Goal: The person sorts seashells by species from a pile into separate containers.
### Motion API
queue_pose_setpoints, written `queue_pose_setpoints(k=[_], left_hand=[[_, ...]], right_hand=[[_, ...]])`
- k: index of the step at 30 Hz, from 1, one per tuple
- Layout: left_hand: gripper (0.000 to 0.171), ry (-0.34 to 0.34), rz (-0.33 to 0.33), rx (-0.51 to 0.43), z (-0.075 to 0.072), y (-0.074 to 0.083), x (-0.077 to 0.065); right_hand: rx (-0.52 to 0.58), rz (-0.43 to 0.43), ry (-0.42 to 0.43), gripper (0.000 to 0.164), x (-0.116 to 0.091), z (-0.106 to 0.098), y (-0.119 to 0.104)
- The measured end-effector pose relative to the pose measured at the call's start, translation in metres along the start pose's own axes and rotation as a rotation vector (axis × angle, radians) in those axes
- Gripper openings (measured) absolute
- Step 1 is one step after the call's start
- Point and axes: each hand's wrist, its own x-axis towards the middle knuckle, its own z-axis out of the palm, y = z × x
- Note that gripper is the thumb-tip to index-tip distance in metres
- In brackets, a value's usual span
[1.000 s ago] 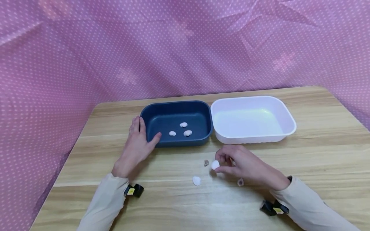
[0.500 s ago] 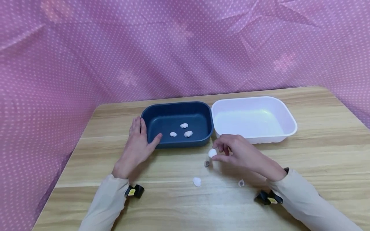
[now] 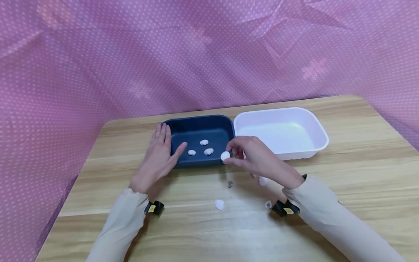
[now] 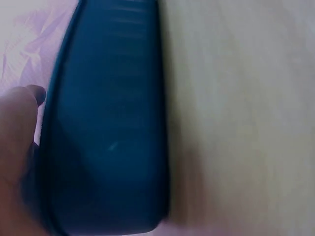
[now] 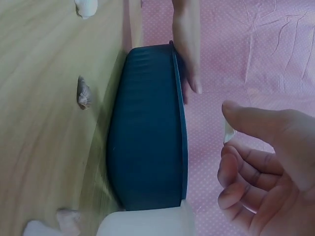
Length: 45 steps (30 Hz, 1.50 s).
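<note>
My right hand [image 3: 253, 154] pinches a white ribbed seashell [image 3: 225, 156] between thumb and fingers, over the front right corner of a dark blue basin [image 3: 188, 163]. In the right wrist view the shell [image 5: 229, 132] shows edge-on, above the level of the basin rim. My left hand [image 3: 156, 156] rests at the basin's left end with straight fingers, its thumb over the front rim. Inside the basin lie three white shells [image 3: 208, 151]. On the table in front are a white shell [image 3: 219, 204] and a small brownish conical shell [image 3: 230, 184].
A white basin [image 3: 281, 140] stands against the blue one on its right, with no shells showing inside. A pale shell [image 3: 263, 181] lies below my right forearm and a small greyish shell [image 3: 268, 204] near the right wrist camera [image 3: 284, 208]. Pink dotted cloth [image 3: 209, 54] hangs behind the table.
My right hand has carried the white shell up and left from the tabletop to above the blue basin's edge. The left hand stays at the basin, its fingers slightly further over the rim.
</note>
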Motion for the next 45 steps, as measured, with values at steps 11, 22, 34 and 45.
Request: queue_pose_setpoints(k=[11, 22, 34, 45], left_hand=[[0.098, -0.056, -0.014, 0.042, 0.006, 0.001, 0.004], [0.099, -0.031, -0.012, 0.028, 0.011, 0.0, 0.003], [0.099, -0.02, -0.012, 0.042, 0.009, 0.003, 0.003], [0.099, -0.004, -0.01, 0.042, 0.01, 0.002, 0.003]], right_hand=[[-0.038, 0.115, 0.065, 0.021, 0.038, -0.007, 0.007], [-0.05, 0.233, 0.025, 0.024, 0.063, 0.005, 0.022], [-0.081, 0.251, 0.037, 0.025, 0.068, 0.01, 0.029], [-0.112, 0.279, 0.014, 0.027, 0.072, 0.011, 0.03]])
